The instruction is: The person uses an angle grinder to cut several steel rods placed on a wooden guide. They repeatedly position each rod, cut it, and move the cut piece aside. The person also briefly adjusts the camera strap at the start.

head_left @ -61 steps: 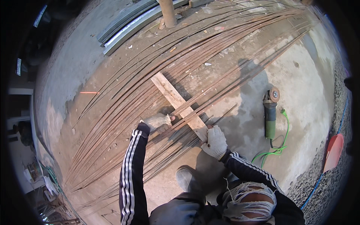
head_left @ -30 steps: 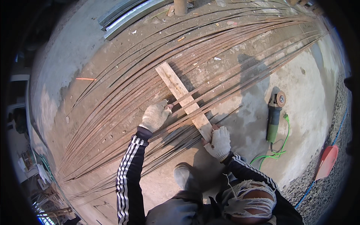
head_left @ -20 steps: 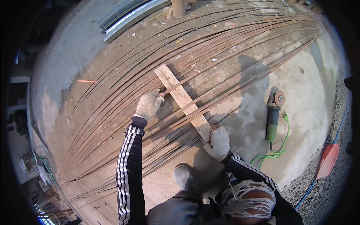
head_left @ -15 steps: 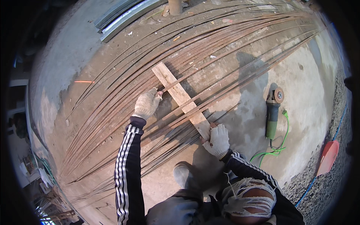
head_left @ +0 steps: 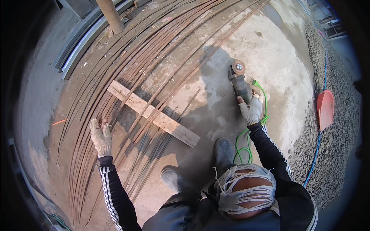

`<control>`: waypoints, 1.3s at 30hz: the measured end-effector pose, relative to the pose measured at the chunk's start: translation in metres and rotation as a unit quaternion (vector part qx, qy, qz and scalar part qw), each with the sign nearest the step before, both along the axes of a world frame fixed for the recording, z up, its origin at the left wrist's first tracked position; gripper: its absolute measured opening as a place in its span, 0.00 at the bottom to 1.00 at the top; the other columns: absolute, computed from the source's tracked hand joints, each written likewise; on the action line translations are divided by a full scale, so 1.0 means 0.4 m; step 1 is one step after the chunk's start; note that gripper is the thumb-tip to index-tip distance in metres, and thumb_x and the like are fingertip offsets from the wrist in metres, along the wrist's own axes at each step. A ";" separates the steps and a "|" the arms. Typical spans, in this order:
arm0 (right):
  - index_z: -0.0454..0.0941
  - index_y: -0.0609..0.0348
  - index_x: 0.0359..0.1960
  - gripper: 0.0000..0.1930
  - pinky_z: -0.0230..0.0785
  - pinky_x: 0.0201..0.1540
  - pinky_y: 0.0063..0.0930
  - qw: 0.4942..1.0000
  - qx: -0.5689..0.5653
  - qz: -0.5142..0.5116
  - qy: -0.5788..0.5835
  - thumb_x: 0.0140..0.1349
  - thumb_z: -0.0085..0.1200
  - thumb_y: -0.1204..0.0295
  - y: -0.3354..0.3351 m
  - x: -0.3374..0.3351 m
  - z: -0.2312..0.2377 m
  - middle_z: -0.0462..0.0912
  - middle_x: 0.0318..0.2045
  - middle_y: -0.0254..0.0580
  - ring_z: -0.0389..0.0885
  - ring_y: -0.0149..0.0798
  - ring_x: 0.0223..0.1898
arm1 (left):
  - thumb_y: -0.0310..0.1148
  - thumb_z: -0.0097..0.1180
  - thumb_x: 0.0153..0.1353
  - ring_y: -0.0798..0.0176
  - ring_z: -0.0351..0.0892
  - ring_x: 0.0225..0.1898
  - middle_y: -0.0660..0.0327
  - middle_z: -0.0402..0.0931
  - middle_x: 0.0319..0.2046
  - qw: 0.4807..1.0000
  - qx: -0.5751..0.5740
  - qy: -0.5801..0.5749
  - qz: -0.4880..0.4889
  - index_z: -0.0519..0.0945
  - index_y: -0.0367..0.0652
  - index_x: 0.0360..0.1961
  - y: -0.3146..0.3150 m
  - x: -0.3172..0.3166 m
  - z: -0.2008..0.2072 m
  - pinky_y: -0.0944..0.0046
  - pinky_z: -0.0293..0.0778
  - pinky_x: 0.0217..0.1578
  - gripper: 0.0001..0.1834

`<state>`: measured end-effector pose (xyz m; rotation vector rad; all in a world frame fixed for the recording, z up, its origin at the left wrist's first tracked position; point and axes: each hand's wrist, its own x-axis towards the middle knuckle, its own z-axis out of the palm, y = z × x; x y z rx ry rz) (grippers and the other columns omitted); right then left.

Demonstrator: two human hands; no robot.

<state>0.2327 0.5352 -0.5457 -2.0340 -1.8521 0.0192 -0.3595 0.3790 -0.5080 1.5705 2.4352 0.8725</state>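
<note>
My left hand [head_left: 101, 139], in a pale knit glove with bare fingertips, hovers over the rusty steel rods [head_left: 85, 148] with its fingers apart. Nothing shows in its grasp. On the right, my gloved right hand [head_left: 251, 109] reaches to the rear of an angle grinder [head_left: 239, 82]. Thumb and fingers are spread around the handle end, which the hand partly hides. The grinder lies on the concrete, its disc facing up. A wooden board [head_left: 169, 124] lies slantwise beneath a few of the rods.
A bright green cord [head_left: 246, 133] curls beside my boots [head_left: 223, 150]. Farther right, a red plastic scoop or shovel blade [head_left: 325, 109] lies on gravel [head_left: 320, 161] by a blue line. Grey metal channels [head_left: 86, 36] and a round post [head_left: 110, 15] stand at the far left.
My right hand has left the board and moved across to the grinder. My left hand has come away from the rod by the board. The view has turned to the right.
</note>
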 end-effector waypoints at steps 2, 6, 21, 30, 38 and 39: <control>0.78 0.73 0.50 0.40 0.73 0.58 0.55 0.998 -0.048 0.023 -0.027 0.55 0.73 0.44 0.049 0.072 -0.019 0.81 0.50 0.69 0.79 0.69 0.55 | 0.29 0.59 0.76 0.55 0.84 0.46 0.49 0.80 0.47 0.993 0.006 -0.105 0.051 0.78 0.33 0.53 -0.024 0.049 0.033 0.57 0.81 0.49 0.11; 0.79 0.68 0.49 0.36 0.75 0.57 0.51 0.974 -0.223 -0.001 0.036 0.54 0.72 0.46 0.136 0.104 -0.098 0.84 0.48 0.64 0.82 0.64 0.53 | 0.30 0.60 0.75 0.56 0.83 0.48 0.51 0.79 0.45 0.996 -0.031 -0.084 -0.007 0.79 0.34 0.55 -0.023 0.159 0.084 0.57 0.81 0.48 0.13; 0.77 0.61 0.48 0.22 0.74 0.42 0.31 0.873 -0.182 0.147 0.428 0.57 0.73 0.67 -0.043 -0.117 0.137 0.84 0.36 0.38 0.80 0.32 0.37 | 0.34 0.64 0.74 0.73 0.80 0.52 0.63 0.83 0.48 0.732 -0.153 -0.634 -0.194 0.69 0.34 0.73 0.212 0.797 0.035 0.70 0.77 0.55 0.31; 0.72 0.64 0.63 0.35 0.79 0.54 0.37 0.667 -0.409 0.145 0.606 0.59 0.73 0.60 -0.102 -0.239 0.253 0.82 0.53 0.51 0.85 0.47 0.51 | 0.56 0.68 0.66 0.62 0.82 0.54 0.58 0.84 0.52 0.761 -0.062 -0.627 -0.154 0.83 0.42 0.52 0.227 0.752 0.137 0.58 0.76 0.59 0.28; 0.73 0.67 0.65 0.39 0.83 0.60 0.51 0.285 -0.576 0.195 0.741 0.62 0.70 0.49 -0.056 -0.263 0.210 0.84 0.55 0.54 0.87 0.55 0.56 | 0.53 0.75 0.62 0.67 0.72 0.14 0.62 0.81 0.23 0.658 -0.142 -0.734 -0.091 0.84 0.45 0.35 0.253 0.717 0.198 0.66 0.62 0.11 0.22; 0.73 0.67 0.65 0.39 0.83 0.60 0.51 0.289 -0.563 0.183 0.752 0.62 0.70 0.49 -0.057 -0.263 0.209 0.84 0.55 0.54 0.87 0.55 0.55 | 0.53 0.75 0.62 0.67 0.73 0.15 0.62 0.81 0.24 0.662 -0.139 -0.729 -0.108 0.84 0.45 0.35 0.258 0.714 0.207 0.66 0.64 0.12 0.22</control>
